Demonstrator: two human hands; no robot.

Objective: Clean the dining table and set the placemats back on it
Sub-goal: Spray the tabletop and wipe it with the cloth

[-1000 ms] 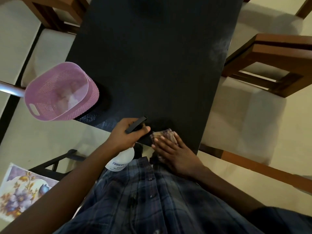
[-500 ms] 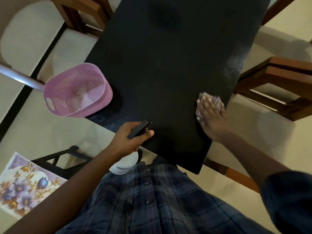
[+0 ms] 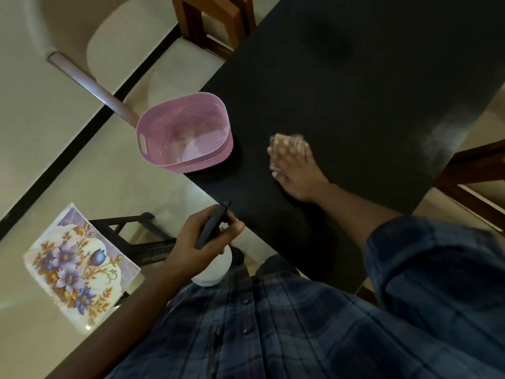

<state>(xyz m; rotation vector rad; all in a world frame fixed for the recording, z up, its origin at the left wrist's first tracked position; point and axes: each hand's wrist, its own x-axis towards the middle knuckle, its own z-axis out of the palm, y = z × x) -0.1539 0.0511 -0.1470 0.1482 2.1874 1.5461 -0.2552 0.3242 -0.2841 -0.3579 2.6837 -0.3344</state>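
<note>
Right hand [image 3: 297, 173] lies flat on a blurred cloth [image 3: 287, 138]; left hand [image 3: 196, 242] grips a half-hidden spray bottle [image 3: 216, 269].

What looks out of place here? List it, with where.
A whitish hazy patch sits near the right edge of the table, apparently unwiped, away from the cloth under the right hand. The floral placemat lies off the table, seemingly on a dark stand at lower left.
</note>
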